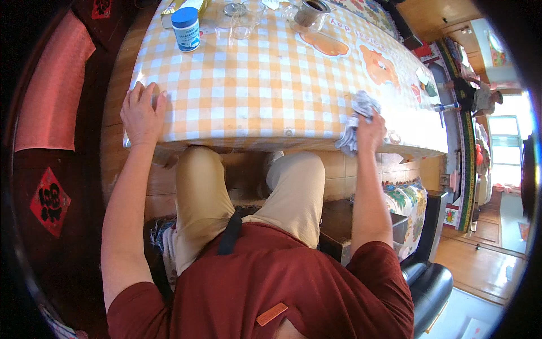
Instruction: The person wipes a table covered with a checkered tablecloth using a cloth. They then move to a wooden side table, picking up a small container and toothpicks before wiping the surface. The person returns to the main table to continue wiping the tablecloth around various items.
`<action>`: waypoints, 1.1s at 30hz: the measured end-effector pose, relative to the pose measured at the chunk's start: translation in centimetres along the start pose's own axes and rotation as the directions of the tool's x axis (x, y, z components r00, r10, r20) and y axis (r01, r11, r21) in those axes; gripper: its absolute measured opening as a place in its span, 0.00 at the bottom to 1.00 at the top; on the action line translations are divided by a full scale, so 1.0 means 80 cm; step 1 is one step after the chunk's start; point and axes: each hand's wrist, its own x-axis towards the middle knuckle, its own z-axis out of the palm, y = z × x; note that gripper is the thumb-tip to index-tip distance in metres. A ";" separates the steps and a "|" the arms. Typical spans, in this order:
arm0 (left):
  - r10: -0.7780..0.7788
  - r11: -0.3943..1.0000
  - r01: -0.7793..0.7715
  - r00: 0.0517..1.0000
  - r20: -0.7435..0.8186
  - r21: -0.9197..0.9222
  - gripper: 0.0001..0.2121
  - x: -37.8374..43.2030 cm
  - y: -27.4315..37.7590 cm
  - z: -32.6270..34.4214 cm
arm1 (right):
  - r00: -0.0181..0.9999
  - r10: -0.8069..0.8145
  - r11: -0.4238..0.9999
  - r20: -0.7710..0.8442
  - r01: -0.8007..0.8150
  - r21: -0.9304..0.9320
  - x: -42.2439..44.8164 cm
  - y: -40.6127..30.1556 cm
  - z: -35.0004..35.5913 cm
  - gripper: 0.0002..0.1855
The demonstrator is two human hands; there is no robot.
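My right hand [372, 130] grips a crumpled grey-white cloth [363, 106] on the checked tablecloth [237, 89], close to the table's near edge. Part of the cloth hangs over that edge. At the near left corner my left hand [144, 112] rests palm down with its fingers apart, holding nothing. Both forearms reach forward on either side of my knees. Beyond the left hand stands a white plastic jar with a blue lid [186, 29]. Orange bear pictures [378, 65] are printed on the tablecloth beyond the right hand.
Glass cups [243, 27] and a glass teapot with a metal strainer [311, 17] stand at the far side. A yellow box [169, 17] is behind the jar. A black padded seat [427, 296] lies at lower right. Another person [482, 97] stands in the background at right.
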 end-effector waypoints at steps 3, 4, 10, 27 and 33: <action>-0.009 1.000 0.009 1.000 0.021 -0.002 0.18 0.005 0.005 -0.010 | 0.925 -0.376 0.910 0.054 0.357 0.209 -0.073 -0.118 -0.014 0.23; -0.004 1.000 0.004 1.000 0.017 -0.015 0.18 0.008 0.006 -0.009 | 0.870 -0.483 0.862 0.101 0.453 0.227 -0.096 -0.156 -0.014 0.22; 0.043 0.999 -0.043 0.998 -0.038 -0.009 0.17 0.007 -0.014 0.007 | 0.554 -0.814 0.551 0.174 0.644 0.531 -0.198 -0.285 -0.053 0.25; 0.020 1.000 -0.021 0.999 0.028 0.022 0.19 0.005 -0.005 -0.002 | 0.795 -0.590 0.792 0.138 0.537 0.289 -0.173 -0.217 -0.050 0.19; 0.075 0.997 -0.076 0.996 -0.048 -0.021 0.18 0.009 -0.011 0.000 | 0.743 -0.654 0.330 0.144 0.110 0.937 -0.179 -0.281 -0.030 0.21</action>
